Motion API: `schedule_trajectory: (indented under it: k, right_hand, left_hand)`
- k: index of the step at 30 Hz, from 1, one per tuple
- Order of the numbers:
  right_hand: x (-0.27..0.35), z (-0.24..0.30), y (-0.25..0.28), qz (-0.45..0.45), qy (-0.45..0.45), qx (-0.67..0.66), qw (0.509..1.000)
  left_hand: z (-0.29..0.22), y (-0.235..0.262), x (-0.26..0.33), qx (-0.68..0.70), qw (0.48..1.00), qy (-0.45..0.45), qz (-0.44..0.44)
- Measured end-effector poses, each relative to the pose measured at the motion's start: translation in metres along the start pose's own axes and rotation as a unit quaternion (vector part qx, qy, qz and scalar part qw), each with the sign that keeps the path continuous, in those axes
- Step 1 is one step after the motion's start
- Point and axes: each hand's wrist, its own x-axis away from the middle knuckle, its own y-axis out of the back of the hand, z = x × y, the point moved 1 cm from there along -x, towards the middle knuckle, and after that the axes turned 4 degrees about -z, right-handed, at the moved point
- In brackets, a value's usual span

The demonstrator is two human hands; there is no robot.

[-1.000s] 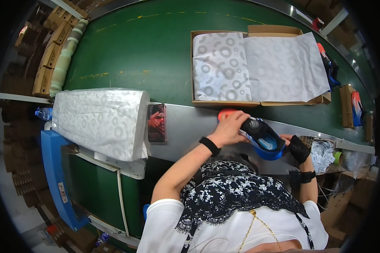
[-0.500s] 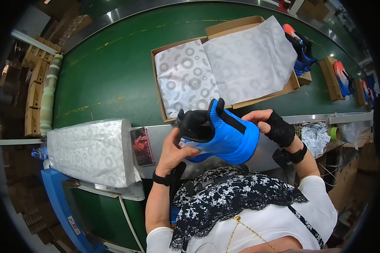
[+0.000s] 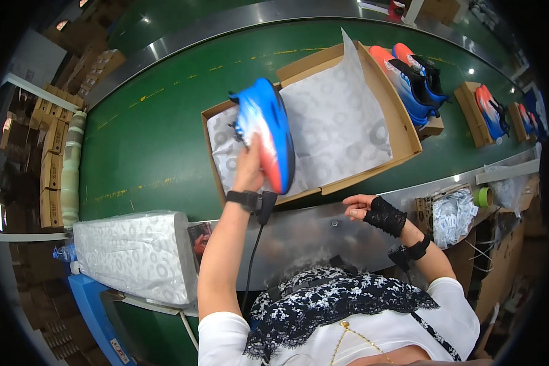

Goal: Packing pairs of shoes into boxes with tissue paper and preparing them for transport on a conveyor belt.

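Note:
My left hand (image 3: pixel 251 166) grips a blue shoe with an orange-red sole (image 3: pixel 268 131) and holds it over the left half of an open cardboard box (image 3: pixel 402 125). White patterned tissue paper (image 3: pixel 341 128) lines the box. The box lies on a green conveyor belt (image 3: pixel 146 140). My right hand (image 3: pixel 361 206), with a black wrap around the wrist, hovers above the metal ledge (image 3: pixel 311 229) in front of the box, fingers loosely apart and holding nothing. A black band with a dangling cable sits on my left wrist.
A stack of patterned tissue sheets (image 3: pixel 131 253) lies at the left on the ledge. More boxes with blue and orange shoes (image 3: pixel 412 76) ride the belt at the right. Small white packets (image 3: pixel 448 213) and a tape roll (image 3: pixel 484 196) sit at the right. Cardboard boxes (image 3: pixel 49 158) are stacked far left.
The shoe went from both hands at my chest to my left hand alone, up and out over the box. My right hand let go and dropped to the ledge.

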Motion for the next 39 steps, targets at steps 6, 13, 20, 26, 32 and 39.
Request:
schedule_trajectory:
  k: [6,13,20,26,32,39]
  right_hand:
    - [-0.032,-0.004,-0.017,-0.208,-0.017,-0.253,0.945]
    - [-0.069,0.015,-0.042,-0.396,0.203,-0.023,0.895]
    - [-0.109,0.006,-0.067,-0.364,0.342,0.639,0.585]
    - [-0.098,0.016,-0.067,-0.314,0.295,0.647,0.629]
    - [-0.092,0.018,-0.053,-0.301,0.283,0.7,0.582]
    - [-0.054,0.079,-0.048,-0.26,0.298,0.7,0.595]
  left_hand:
    - [0.041,-0.01,-0.01,-0.284,0.934,0.217,0.015]
    - [-0.005,0.037,0.069,-0.141,0.979,-0.118,-0.082]
    - [0.004,0.06,0.104,-0.247,0.939,-0.163,-0.173]
    - [0.034,0.067,0.095,-0.382,0.867,-0.226,-0.229]
    - [0.044,0.083,0.083,-0.19,0.975,-0.033,-0.113]
    - [0.028,0.053,0.096,0.062,0.997,0.047,-0.007]
